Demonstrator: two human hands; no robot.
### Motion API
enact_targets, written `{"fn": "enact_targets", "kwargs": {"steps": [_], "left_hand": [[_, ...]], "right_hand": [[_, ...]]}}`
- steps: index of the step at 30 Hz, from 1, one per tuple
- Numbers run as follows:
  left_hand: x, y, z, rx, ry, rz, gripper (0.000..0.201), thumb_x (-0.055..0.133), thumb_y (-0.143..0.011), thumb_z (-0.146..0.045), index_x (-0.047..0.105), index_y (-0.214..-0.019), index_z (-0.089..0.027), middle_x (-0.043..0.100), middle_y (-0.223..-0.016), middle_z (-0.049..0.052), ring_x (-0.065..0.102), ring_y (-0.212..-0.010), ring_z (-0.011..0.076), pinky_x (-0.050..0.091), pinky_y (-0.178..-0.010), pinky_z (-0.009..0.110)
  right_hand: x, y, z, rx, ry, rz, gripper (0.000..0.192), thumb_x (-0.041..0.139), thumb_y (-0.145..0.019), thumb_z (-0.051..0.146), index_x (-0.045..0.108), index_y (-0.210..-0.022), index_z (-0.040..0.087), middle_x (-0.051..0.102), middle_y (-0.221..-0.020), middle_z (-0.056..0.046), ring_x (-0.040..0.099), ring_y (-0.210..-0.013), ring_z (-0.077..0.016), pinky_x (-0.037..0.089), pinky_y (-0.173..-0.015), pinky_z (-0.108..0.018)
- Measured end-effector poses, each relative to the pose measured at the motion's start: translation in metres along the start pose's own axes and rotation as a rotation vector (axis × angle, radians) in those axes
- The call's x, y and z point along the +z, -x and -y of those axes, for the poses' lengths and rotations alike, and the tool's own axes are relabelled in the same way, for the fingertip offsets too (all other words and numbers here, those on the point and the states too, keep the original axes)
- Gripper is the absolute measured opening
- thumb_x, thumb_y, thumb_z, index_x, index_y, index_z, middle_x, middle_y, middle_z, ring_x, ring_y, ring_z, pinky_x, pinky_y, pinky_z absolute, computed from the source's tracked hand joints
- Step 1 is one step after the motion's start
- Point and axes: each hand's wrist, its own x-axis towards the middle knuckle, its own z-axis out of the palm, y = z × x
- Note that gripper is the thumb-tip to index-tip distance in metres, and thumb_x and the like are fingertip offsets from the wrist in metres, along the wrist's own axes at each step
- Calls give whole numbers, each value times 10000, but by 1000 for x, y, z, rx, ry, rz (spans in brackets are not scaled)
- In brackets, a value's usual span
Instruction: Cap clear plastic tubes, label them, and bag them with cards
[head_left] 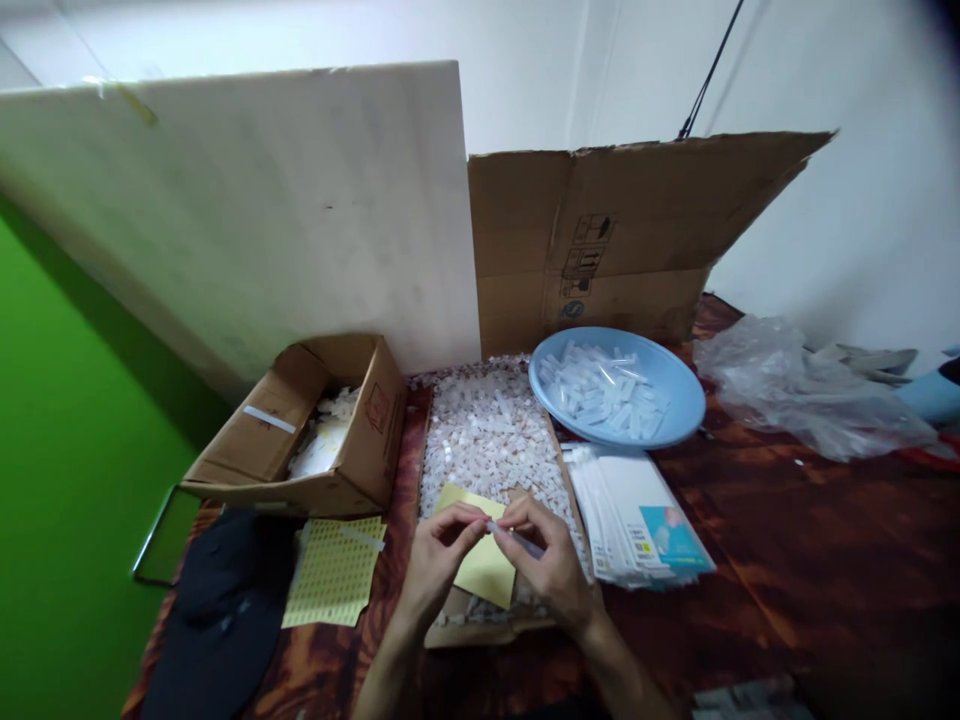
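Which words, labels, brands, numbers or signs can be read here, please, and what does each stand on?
No word, brand or number is legible.
Large cardboard panel: black handling signs, including paired arrows; a round blue mark, too small to read.
Open cardboard box: a red printed sign, too blurred to make out.
Yellow printed sheet: rows of tiny print, unreadable.
White packets: dark print, too small to read.

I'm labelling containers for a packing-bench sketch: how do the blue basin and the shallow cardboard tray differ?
Shape and colour: the basin is round and light blue; the tray is long, straight-sided and brown.
Contents: the basin holds long clear tubes; the tray is spread mostly with much smaller pale pieces.
Place: the tray's near part lies below the hands; the basin sits farther away, to the right.
Both hold many loose pieces.
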Motion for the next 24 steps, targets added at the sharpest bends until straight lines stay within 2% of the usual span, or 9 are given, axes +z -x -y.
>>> {"fn": "enact_targets", "kwargs": {"steps": [3, 7, 11, 14, 17, 20, 22, 24], "left_hand": [[0, 3, -9, 65, -44, 62, 153, 789, -829, -304, 763, -786, -160, 720, -855, 76, 653, -860, 213, 489, -804, 297], [4, -1, -7, 69, -83, 162, 160, 779, -846, -292, 738, -769, -158, 699, -841, 68, 633, -842, 202, 461, -793, 293], [16, -10, 4, 95, 3, 136, 197, 793, -832, -307, 701, -752, -153, 649, -851, 56, 594, -857, 191, 437, -804, 290], [26, -17, 11, 60, 131, 142, 266, 791, -830, -347, 646, -727, -149, 601, -847, 40, 563, -837, 172, 429, -785, 278], [28, -22, 14, 7, 198, 215, 334, 802, -809, -390, 597, -707, -147, 579, -855, 34, 546, -815, 161, 427, -757, 265], [21, -24, 17, -1, 175, 220, 380, 797, -800, -438, 566, -696, -154, 581, -849, 34, 551, -803, 164, 438, -736, 260], [16, -21, 19, 11, 102, 194, 369, 740, -845, -468, 586, -714, -159, 595, -826, 39, 571, -799, 177, 457, -736, 271], [14, -13, 23, 31, -89, 174, 316, 670, -901, -451, 646, -773, -162, 621, -819, 50, 592, -798, 193, 469, -749, 291]], "right_hand": [[0, 6, 3, -11, -43, -26, 170, 641, -921, 304, 582, -800, 201, 575, -816, -16, 574, -749, -173, 422, -641, -269], [-3, 12, 3, 0, -6, -107, 238, 636, -913, 301, 554, -715, 197, 527, -701, 10, 518, -657, -157, 382, -616, -280], [-7, 10, 4, -27, 96, -165, 233, 622, -918, 287, 556, -714, 196, 519, -694, 13, 506, -645, -153, 367, -606, -286], [-12, 5, 5, -12, 109, -213, 235, 628, -918, 290, 555, -715, 198, 502, -679, 23, 481, -622, -144, 360, -587, -281], [-18, -2, 7, -19, 159, -164, 224, 648, -904, 282, 559, -716, 199, 494, -676, 27, 477, -626, -142, 357, -583, -277], [-19, -8, 9, -40, 227, -67, 227, 655, -896, 276, 562, -703, 201, 507, -674, 22, 493, -632, -144, 366, -583, -278], [-18, -12, 8, -49, 268, -15, 216, 649, -902, 278, 582, -710, 204, 545, -687, 7, 526, -651, -155, 393, -591, -282], [-18, -17, 3, -62, 315, -28, 179, 647, -906, 280, 623, -745, 207, 595, -739, -18, 569, -703, -175, 432, -616, -292]]}}
